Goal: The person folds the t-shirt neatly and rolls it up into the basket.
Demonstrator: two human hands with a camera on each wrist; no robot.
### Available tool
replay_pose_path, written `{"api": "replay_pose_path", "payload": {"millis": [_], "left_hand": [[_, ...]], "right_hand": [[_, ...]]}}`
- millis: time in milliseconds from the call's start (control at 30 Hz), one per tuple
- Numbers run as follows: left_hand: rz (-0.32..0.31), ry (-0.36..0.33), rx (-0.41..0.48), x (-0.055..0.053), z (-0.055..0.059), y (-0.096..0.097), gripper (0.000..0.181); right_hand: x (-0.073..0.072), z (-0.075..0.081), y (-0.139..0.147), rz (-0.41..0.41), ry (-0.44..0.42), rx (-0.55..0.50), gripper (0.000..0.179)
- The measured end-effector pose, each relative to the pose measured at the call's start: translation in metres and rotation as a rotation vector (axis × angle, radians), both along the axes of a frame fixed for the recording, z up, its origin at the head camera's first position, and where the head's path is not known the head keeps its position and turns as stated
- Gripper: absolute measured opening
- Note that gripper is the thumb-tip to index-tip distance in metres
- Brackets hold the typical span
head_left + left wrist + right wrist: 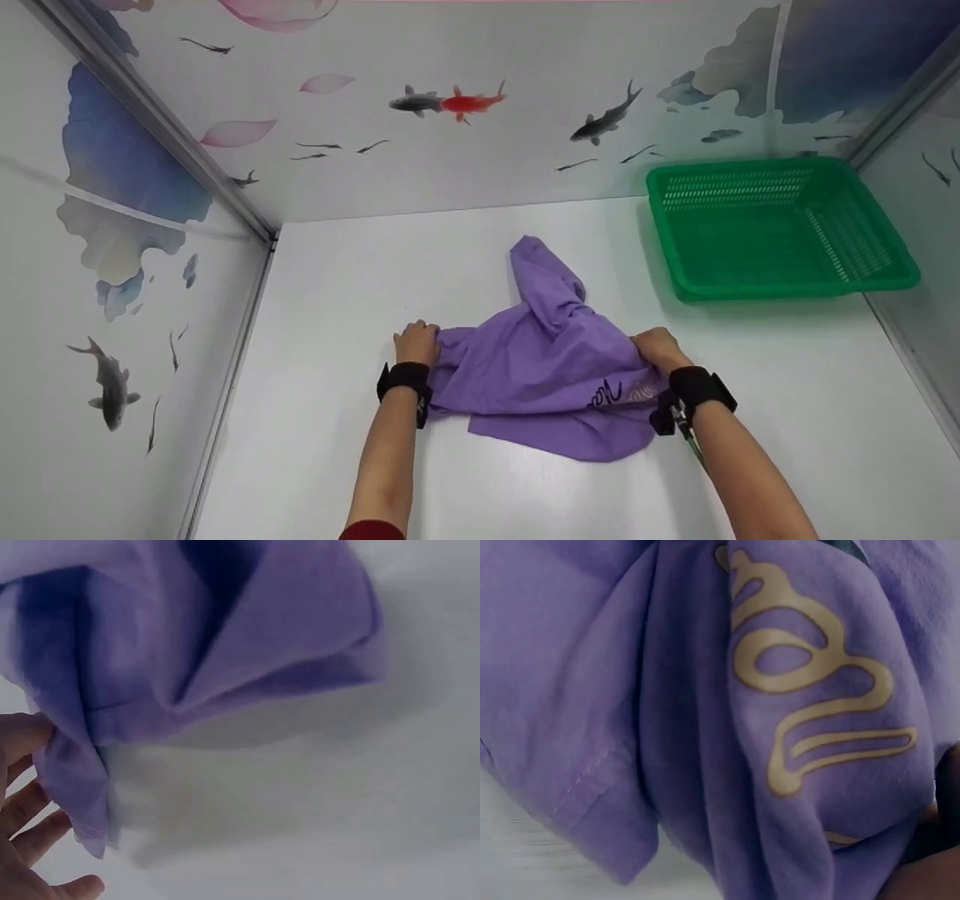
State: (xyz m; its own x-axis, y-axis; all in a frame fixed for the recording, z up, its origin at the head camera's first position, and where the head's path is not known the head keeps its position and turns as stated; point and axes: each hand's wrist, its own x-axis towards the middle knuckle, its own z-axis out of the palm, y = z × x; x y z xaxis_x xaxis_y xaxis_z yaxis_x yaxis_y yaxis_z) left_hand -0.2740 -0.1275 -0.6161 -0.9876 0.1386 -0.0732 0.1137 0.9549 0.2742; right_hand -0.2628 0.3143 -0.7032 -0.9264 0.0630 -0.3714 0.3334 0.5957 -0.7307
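A rumpled purple T-shirt (525,360) lies on the white table, with dark and pale lettering near its right side. At the shirt's left end, my left hand (417,343) holds the cloth by its edge. In the left wrist view, that hand's fingers (26,736) meet a narrow hanging fold, the others spread behind it. My right hand (660,349) grips the shirt's right edge. Gold lettering on bunched folds (817,675) fills much of the right wrist view, where only a bit of that hand shows at the lower right corner.
A green plastic basket (780,232) with slotted sides stands at the back right, near the wall. White panels (480,165) painted with fish and petals enclose the table (330,300) at the back and sides. Each wrist wears a black strap; a green cable runs along the right forearm.
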Motion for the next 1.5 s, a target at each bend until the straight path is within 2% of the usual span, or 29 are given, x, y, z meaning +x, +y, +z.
{"api": "replay_pose_path", "payload": {"millis": [33,100,133,200,300,367,467,533,600,700,767,833,933,1000,1067,1167,1233,1333,1500], "left_hand": [[-0.005,0.034,-0.003,0.001,0.000,0.000,0.022],[-0.009,0.077,0.020,0.002,0.001,-0.002,0.017],[-0.004,0.093,0.055,0.002,0.003,-0.004,0.016],[0.019,0.120,0.144,0.003,0.008,-0.009,0.016],[0.087,0.167,0.281,0.004,0.015,-0.023,0.020],[0.162,0.180,0.350,0.006,0.019,-0.036,0.022],[0.293,0.164,0.409,0.013,0.019,-0.063,0.024],[0.374,0.126,0.420,0.019,0.017,-0.081,0.025],[0.422,0.072,0.409,0.027,0.014,-0.098,0.026],[0.466,-0.043,0.369,0.038,0.012,-0.116,0.027],[0.481,-0.111,0.330,0.044,0.012,-0.122,0.029],[0.495,-0.144,0.273,0.047,0.013,-0.124,0.030],[0.485,-0.150,0.165,0.048,0.014,-0.124,0.030],[0.465,-0.146,0.111,0.048,0.015,-0.121,0.028],[0.439,-0.145,0.092,0.046,0.016,-0.118,0.026],[0.407,-0.132,0.101,0.042,0.018,-0.112,0.025],[0.377,-0.116,0.104,0.041,0.018,-0.109,0.026],[0.335,-0.096,0.101,0.040,0.017,-0.105,0.029],[0.282,-0.063,0.123,0.034,0.012,-0.091,0.031]], "right_hand": [[0.002,0.009,-0.002,0.006,0.017,0.004,0.038],[0.013,0.051,-0.015,0.007,-0.022,-0.020,0.028],[0.018,0.072,-0.022,0.013,-0.039,-0.022,0.027],[0.027,0.102,-0.030,0.020,-0.027,-0.008,0.027],[0.035,0.128,-0.034,-0.029,0.038,0.056,0.030],[0.038,0.134,-0.033,-0.129,0.134,0.135,0.031],[0.045,0.136,-0.025,-0.320,0.335,0.252,0.031],[0.052,0.132,-0.017,-0.417,0.452,0.291,0.028],[0.061,0.124,-0.009,-0.450,0.533,0.330,0.025],[0.075,0.108,0.002,-0.418,0.564,0.368,0.020],[0.083,0.098,0.008,-0.364,0.545,0.394,0.019],[0.087,0.092,0.014,-0.301,0.490,0.415,0.019],[0.089,0.092,0.018,-0.197,0.347,0.439,0.020],[0.087,0.096,0.016,-0.171,0.275,0.460,0.020],[0.083,0.100,0.010,-0.176,0.267,0.482,0.020],[0.072,0.104,-0.002,-0.193,0.354,0.505,0.022],[0.065,0.107,-0.011,-0.172,0.377,0.500,0.025],[0.058,0.112,-0.019,-0.187,0.304,0.445,0.030],[0.064,0.114,-0.013,-0.355,0.118,0.364,0.043]]}}
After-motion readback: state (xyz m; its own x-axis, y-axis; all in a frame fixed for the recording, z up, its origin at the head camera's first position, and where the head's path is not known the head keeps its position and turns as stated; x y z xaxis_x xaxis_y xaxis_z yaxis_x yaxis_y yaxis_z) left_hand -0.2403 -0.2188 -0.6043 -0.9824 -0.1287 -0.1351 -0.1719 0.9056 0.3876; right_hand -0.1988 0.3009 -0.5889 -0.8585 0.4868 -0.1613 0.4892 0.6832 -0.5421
